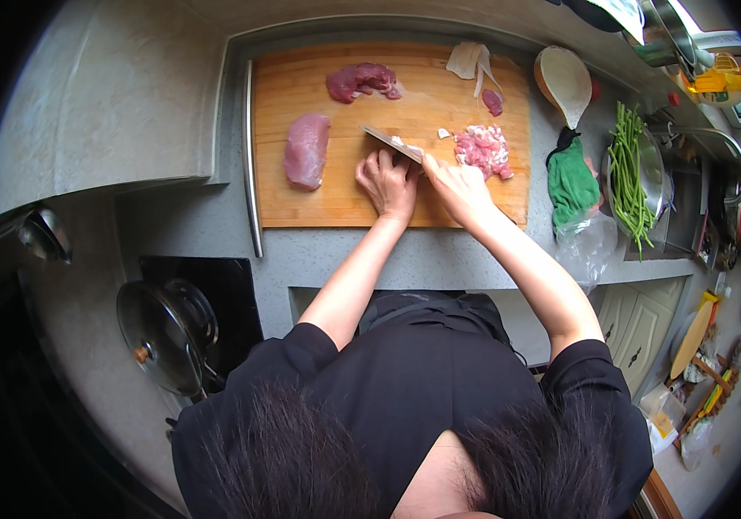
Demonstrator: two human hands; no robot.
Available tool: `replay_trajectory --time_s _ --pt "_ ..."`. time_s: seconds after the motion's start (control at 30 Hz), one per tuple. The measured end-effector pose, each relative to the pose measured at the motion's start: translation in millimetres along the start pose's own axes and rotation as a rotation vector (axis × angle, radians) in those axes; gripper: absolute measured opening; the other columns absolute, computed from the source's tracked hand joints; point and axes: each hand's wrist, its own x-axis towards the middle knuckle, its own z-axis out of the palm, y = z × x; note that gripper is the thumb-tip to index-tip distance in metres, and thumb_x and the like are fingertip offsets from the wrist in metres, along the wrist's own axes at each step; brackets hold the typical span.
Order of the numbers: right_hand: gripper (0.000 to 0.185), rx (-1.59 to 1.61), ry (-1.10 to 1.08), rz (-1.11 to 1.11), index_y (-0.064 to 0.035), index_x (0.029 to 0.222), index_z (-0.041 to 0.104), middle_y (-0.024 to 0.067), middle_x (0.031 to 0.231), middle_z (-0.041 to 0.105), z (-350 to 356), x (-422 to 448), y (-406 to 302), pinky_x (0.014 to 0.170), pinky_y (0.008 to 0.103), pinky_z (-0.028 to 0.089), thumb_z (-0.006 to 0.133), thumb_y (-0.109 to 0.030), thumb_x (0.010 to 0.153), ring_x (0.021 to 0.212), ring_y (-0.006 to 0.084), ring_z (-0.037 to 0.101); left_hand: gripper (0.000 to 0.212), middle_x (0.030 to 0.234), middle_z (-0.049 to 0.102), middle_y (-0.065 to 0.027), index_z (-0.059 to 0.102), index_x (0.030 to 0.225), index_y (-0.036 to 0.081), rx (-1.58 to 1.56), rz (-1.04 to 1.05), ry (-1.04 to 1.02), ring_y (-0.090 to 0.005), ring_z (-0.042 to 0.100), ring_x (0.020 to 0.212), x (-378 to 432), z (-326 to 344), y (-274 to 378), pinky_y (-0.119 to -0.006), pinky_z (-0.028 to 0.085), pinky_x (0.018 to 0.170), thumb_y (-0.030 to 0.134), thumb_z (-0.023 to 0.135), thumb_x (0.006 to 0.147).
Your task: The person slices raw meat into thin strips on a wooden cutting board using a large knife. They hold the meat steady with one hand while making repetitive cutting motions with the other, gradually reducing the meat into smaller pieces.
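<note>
My right hand (461, 188) grips a broad-bladed kitchen knife (387, 139), whose blade slants across the middle of the wooden cutting board (383, 211). Small bits of pale meat (412, 150) cling to the blade. Beside the blade, on its near side, my left hand (388, 185) rests with curled fingers; what lies under the fingertips is hidden. To the right sits a pile of diced meat (482, 152), with one white scrap (443, 133) apart from it. A large piece of raw meat (307, 151) lies at left, and a darker piece (363, 82) at the back.
Pale trimmings (471, 61) and a small red meat piece (492, 102) lie at the board's back right. Beyond stand a ladle-shaped scoop (564, 78), a green cloth (571, 181), a plastic bag (584, 246) and green beans (630, 172) over a metal bowl (654, 175). A lidded pan (160, 337) is at left.
</note>
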Motion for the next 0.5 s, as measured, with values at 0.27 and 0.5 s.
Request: replay_trajectory --time_s 0.27,0.5 --pt "0.019 0.068 0.044 -0.036 -0.0045 0.099 0.045 0.0125 0.075 0.065 13 39 -4 0.052 0.0364 0.050 0.052 -0.008 0.082 0.067 0.0275 0.066 0.009 0.093 0.057 -0.0029 0.068 0.078 0.014 0.016 0.017 0.040 -0.0254 0.047 0.104 -2 7 -4 -0.046 0.030 0.094 0.021 0.067 0.073" --pt "0.015 0.116 -0.022 0.116 -0.0058 0.097 0.043 0.0150 0.070 0.063 12 -32 26 0.053 0.0453 0.049 0.051 -0.011 0.085 0.060 0.0350 0.063 0.007 0.097 0.055 -0.0016 0.069 0.079 0.018 -0.070 0.055 0.017 -0.0235 0.046 0.106 -7 1 -5 -0.046 0.028 0.097 0.022 0.069 0.073"
